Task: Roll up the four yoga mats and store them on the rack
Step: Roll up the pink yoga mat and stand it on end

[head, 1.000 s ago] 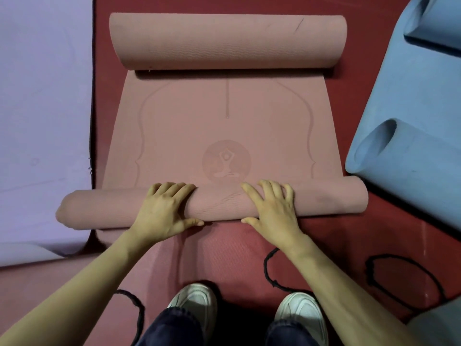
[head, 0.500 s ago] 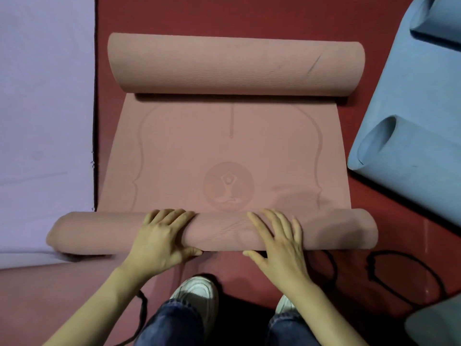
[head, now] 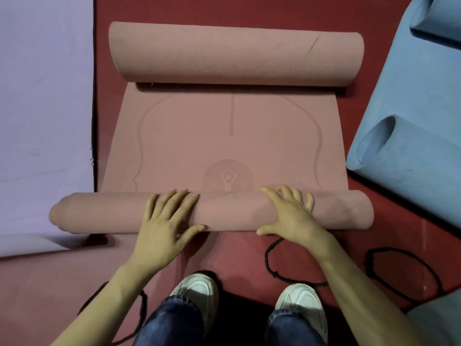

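A pink yoga mat (head: 187,146) lies on the red floor with both ends rolled up. Its far roll (head: 237,56) is thick and lies across the top of the view. The thinner near roll (head: 99,213) covers the lower edge of the mat's round logo. My left hand (head: 167,221) presses flat on the near roll with straight, spread fingers. My right hand (head: 289,216) lies on the roll further right, fingers reaching over its crest and thumb at its near side.
A flat purple mat (head: 45,108) lies to the left, and the near roll's left end overlaps it. A blue mat (head: 411,136) with curled ends lies to the right. Black cords (head: 404,270) lie on the floor by my white shoes (head: 199,290). A grey mat corner (head: 439,320) shows bottom right.
The near roll has moved forward over the flat part and now covers the logo's bottom. My right hand has shifted a little to the right along the roll.
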Tool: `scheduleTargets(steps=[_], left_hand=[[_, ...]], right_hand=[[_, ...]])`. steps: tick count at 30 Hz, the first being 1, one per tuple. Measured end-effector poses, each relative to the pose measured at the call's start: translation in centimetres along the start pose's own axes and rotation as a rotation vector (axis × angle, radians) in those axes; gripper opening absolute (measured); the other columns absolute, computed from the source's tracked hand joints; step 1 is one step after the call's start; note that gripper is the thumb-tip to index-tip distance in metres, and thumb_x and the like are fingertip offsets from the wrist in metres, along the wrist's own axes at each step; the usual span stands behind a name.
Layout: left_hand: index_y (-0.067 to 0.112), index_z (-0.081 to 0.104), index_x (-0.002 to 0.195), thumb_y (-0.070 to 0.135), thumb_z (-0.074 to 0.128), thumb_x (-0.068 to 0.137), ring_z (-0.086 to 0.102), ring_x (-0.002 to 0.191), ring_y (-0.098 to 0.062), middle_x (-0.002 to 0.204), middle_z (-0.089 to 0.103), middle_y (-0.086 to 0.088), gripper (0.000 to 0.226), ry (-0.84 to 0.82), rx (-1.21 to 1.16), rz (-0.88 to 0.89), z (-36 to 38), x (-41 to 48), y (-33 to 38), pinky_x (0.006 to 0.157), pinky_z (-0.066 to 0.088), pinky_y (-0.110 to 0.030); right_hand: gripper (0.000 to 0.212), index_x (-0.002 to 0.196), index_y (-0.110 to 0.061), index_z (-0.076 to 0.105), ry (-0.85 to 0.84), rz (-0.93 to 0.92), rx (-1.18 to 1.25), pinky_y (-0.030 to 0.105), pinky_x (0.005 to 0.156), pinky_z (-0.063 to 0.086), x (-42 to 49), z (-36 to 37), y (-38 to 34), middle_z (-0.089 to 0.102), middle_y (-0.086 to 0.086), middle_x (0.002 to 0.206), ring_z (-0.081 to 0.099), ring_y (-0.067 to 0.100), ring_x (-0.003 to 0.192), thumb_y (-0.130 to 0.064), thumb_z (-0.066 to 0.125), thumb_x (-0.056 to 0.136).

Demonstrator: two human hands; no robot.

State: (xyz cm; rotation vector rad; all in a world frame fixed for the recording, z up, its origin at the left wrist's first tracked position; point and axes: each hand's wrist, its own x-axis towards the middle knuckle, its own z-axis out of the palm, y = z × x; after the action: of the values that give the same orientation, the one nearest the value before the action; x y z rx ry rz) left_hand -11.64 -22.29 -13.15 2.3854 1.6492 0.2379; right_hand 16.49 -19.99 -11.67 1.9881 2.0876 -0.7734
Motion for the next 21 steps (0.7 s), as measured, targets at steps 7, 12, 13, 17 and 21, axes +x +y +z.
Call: scheduleTargets(steps=[7, 12, 13, 17, 21], left_hand=[[0.025, 0.054, 0.131, 0.083, 0.023, 0.08, 0.051, 0.117, -0.023, 0.127, 0.059, 0.0, 0.084, -0.123, 0.027, -0.054, -0.2, 2.9, -1.1, 0.104, 0.025, -0.041], [0.028, 0.05, 0.137, 0.084, 0.023, 0.073, 0.046, 0.124, -0.021, 0.133, 0.054, 0.004, 0.088, -0.162, -0.011, -0.076, -0.5, 4.9, -2.0, 0.108, 0.024, -0.04], [0.027, 0.051, 0.136, 0.082, 0.022, 0.077, 0.047, 0.123, -0.022, 0.133, 0.055, 0.002, 0.086, -0.144, 0.003, -0.07, -0.4, 5.0, -1.9, 0.108, 0.025, -0.041], [0.015, 0.055, 0.132, 0.06, 0.027, 0.094, 0.048, 0.124, -0.03, 0.133, 0.056, -0.009, 0.065, 0.049, -0.017, -0.085, 0.4, 3.9, -0.2, 0.109, 0.023, -0.048], [0.017, 0.036, 0.146, 0.066, 0.031, 0.089, 0.03, 0.14, -0.024, 0.149, 0.039, -0.003, 0.075, 0.03, 0.02, -0.079, 1.6, 2.6, 0.1, 0.115, 0.006, -0.05]], right_hand=[[0.084, 0.143, -0.029, 0.034, 0.38, -0.137, -0.02, 0.045, 0.113, 0.003, -1.6, 2.7, 1.4, 0.039, 0.008, 0.145, 0.029, 0.026, 0.136, -0.066, 0.053, 0.07], [0.111, 0.143, -0.029, 0.029, 0.4, -0.099, -0.066, 0.061, 0.105, 0.006, -1.0, 4.0, 1.0, 0.03, 0.008, 0.144, 0.021, 0.028, 0.136, -0.052, 0.085, 0.05], [0.11, 0.141, -0.03, 0.032, 0.403, -0.088, -0.071, 0.061, 0.106, 0.007, -0.5, 3.5, 0.8, 0.033, 0.008, 0.142, 0.022, 0.027, 0.134, -0.052, 0.086, 0.048], [0.098, 0.145, -0.037, 0.026, 0.28, -0.066, -0.02, 0.045, 0.111, -0.009, 1.7, 1.0, 0.9, 0.026, 0.0, 0.15, 0.01, 0.017, 0.139, -0.056, 0.077, 0.063], [0.095, 0.144, -0.04, 0.025, 0.167, -0.045, 0.034, 0.043, 0.113, -0.009, 2.7, -1.1, 0.6, 0.025, -0.005, 0.147, 0.009, 0.015, 0.14, -0.056, 0.075, 0.065]])
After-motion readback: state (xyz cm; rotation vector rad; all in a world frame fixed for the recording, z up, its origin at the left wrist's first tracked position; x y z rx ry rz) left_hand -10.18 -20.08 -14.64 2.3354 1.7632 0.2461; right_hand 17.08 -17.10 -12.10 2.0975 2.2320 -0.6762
